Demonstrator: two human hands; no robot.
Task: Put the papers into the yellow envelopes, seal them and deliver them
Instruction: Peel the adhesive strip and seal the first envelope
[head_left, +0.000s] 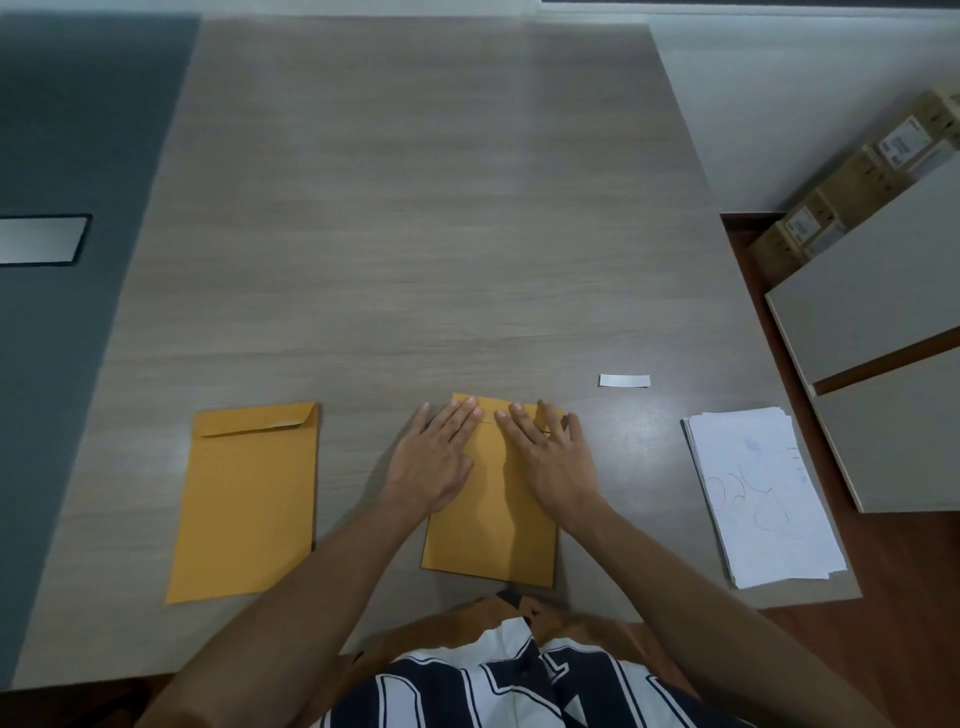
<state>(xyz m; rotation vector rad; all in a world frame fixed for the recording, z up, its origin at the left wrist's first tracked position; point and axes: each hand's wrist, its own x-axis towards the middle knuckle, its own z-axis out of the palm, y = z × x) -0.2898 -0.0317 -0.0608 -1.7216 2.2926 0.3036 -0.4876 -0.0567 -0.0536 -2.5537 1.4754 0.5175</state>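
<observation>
A yellow envelope lies flat on the table in front of me, its flap folded down at the far end. My left hand and my right hand rest palm-down on its upper half, fingers spread, fingertips on the flap. Neither hand holds anything. A second yellow envelope lies to the left with its flap folded over. A stack of white papers with pen scribbles sits at the right near the table edge.
A small white paper strip lies beyond my right hand. The wood-grain table stretches far ahead. Grey cabinets and cardboard boxes stand to the right. A dark grey surface lies at the left.
</observation>
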